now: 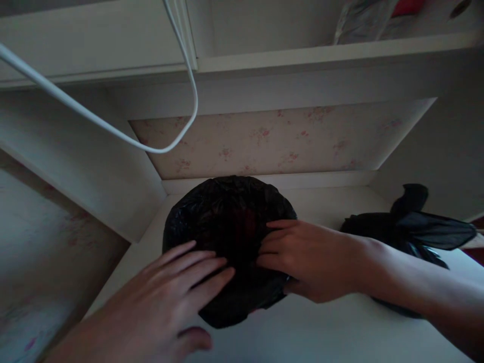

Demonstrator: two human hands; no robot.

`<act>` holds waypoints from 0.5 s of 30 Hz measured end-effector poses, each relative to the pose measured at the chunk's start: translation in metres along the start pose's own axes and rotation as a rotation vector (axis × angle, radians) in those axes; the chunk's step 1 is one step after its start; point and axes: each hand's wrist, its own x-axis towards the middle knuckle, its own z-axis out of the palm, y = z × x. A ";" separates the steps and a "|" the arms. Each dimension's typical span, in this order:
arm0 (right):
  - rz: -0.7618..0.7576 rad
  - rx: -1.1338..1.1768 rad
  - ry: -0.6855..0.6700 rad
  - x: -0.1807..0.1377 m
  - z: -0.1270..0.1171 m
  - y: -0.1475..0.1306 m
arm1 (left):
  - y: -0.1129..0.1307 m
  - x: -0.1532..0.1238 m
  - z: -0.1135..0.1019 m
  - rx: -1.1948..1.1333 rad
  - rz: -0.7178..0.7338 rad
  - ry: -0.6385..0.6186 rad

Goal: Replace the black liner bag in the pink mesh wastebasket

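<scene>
A black plastic bag [230, 307] lines a round bin on the white surface, its mouth facing up and its edge folded outward. Inside it is dark, with a dim reddish tint. A bit of red shows under the bag's near edge; the bin itself is otherwise covered. My left hand [174, 282] lies over the near left part of the rim, fingers stretched out and thumb apart. On the right side, my right hand [291, 252] bends its fingers over the rim into the mouth, thumb on the outer side, with the bag's edge between them.
A tied black bag [408, 232] stands at the right, partly behind my right forearm. A white cable [113, 132] hangs in a loop at upper left. Above is a white shelf [302, 56] holding a clear plastic package [363, 22]. Flowered wallpaper [260, 141] covers the back.
</scene>
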 end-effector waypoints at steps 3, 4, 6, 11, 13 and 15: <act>-0.015 -0.061 -0.042 0.010 0.010 0.003 | 0.036 0.029 0.017 -0.095 -0.007 0.057; -0.006 -0.073 -0.037 0.012 0.014 0.004 | 0.045 0.037 0.025 -0.094 -0.032 0.104; 0.021 -0.094 -0.009 0.012 0.021 0.008 | 0.051 0.047 0.037 -0.031 -0.087 0.155; 0.035 -0.135 0.054 0.011 0.030 0.009 | 0.022 0.039 0.043 0.083 0.000 0.073; 0.032 -0.145 0.076 0.011 0.030 0.006 | 0.006 0.035 0.038 0.080 0.050 0.054; 0.017 -0.153 0.124 0.011 0.030 0.005 | -0.010 0.033 0.034 0.067 0.079 0.040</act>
